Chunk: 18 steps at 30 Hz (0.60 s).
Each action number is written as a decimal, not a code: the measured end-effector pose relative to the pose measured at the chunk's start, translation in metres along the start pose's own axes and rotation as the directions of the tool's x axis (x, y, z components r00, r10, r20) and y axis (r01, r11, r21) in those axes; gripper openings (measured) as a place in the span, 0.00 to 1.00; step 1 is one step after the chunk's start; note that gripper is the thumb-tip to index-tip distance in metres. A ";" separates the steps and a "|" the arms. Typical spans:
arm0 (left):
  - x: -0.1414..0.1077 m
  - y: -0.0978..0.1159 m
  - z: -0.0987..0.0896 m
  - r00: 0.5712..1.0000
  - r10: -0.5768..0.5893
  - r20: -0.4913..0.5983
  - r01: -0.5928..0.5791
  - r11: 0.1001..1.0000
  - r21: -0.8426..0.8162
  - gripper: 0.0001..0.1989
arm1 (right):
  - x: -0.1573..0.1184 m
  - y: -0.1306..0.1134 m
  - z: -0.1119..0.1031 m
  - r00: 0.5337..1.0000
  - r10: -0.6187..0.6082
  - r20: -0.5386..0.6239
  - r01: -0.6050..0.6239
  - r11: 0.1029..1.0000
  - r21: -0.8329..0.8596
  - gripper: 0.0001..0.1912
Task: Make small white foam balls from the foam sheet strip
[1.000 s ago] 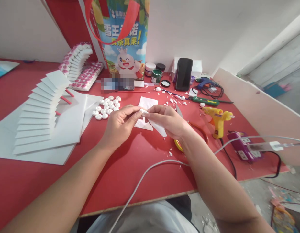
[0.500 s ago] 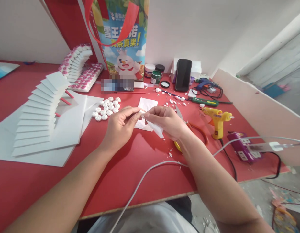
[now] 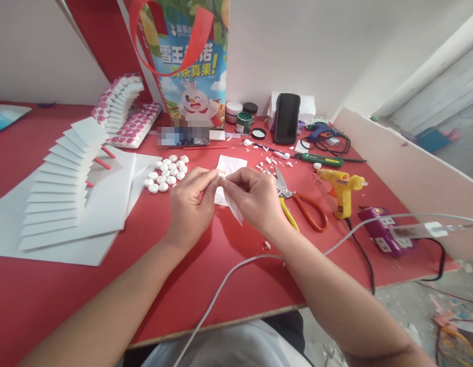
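My left hand (image 3: 194, 204) and my right hand (image 3: 255, 196) meet over the red table, fingertips pinched together. Between them is a small white rolled piece (image 3: 221, 175), mostly covered by the fingers. A thin white strip (image 3: 234, 211) hangs down below my right fingers. Under the hands lies a white sheet (image 3: 231, 163), partly hidden. Left of my left hand sits a cluster of several small white rosettes (image 3: 171, 166). Scissors with a red and a yellow handle (image 3: 313, 209) lie just right of my right hand.
A yellow glue gun (image 3: 343, 188) and a purple box (image 3: 377, 229) are at right. A pale cable (image 3: 232, 272) crosses the table's front. Fanned white panels (image 3: 56, 188) stand at left. Behind are paint jars (image 3: 244, 122), a black phone (image 3: 287, 118) and a printed bag (image 3: 194, 66).
My right hand has turned and drawn closer to my left, its fingers now around the small piece. The hanging strip has shifted left, and more of the scissors shows.
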<state>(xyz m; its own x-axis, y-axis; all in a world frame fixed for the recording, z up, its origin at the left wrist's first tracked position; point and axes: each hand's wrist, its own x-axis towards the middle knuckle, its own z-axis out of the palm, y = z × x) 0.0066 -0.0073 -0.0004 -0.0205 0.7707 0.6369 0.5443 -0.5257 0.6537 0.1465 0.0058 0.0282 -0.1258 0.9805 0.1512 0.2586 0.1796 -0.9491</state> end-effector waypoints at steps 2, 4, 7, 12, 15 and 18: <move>-0.001 -0.001 0.001 0.998 0.060 -0.027 -0.058 0.996 0.065 0.11 | 0.001 -0.001 -0.001 1.000 -0.002 -0.005 0.002 1.000 0.018 0.11; -0.003 -0.002 0.002 0.994 0.104 -0.035 -0.099 0.989 0.114 0.12 | 0.001 -0.001 -0.002 1.000 0.001 -0.013 -0.001 1.000 0.021 0.11; -0.004 0.000 0.001 0.995 0.096 0.010 -0.096 0.991 0.096 0.15 | 0.002 0.000 -0.005 1.000 0.007 -0.002 -0.007 1.000 -0.009 0.12; 0.002 0.000 -0.006 0.985 -0.131 0.115 0.145 0.982 -0.123 0.10 | 0.008 0.003 -0.015 0.994 0.018 0.112 -0.009 0.997 -0.077 0.09; 0.007 -0.005 -0.009 0.927 -0.301 0.224 0.356 0.894 -0.273 0.06 | 0.013 0.007 -0.022 0.977 -0.001 0.213 0.019 0.996 -0.087 0.09; 0.009 -0.010 -0.009 0.865 -0.360 0.348 0.474 0.813 -0.337 0.06 | 0.017 0.010 -0.025 0.965 -0.003 0.261 0.024 0.997 -0.078 0.09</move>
<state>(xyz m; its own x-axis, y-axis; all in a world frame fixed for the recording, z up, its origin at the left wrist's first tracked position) -0.0067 0.0016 0.0025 0.0781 0.9818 0.1731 0.1499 -0.1832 0.9716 0.1705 0.0263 0.0279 -0.3723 0.9249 0.0766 0.3293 0.2088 -0.9208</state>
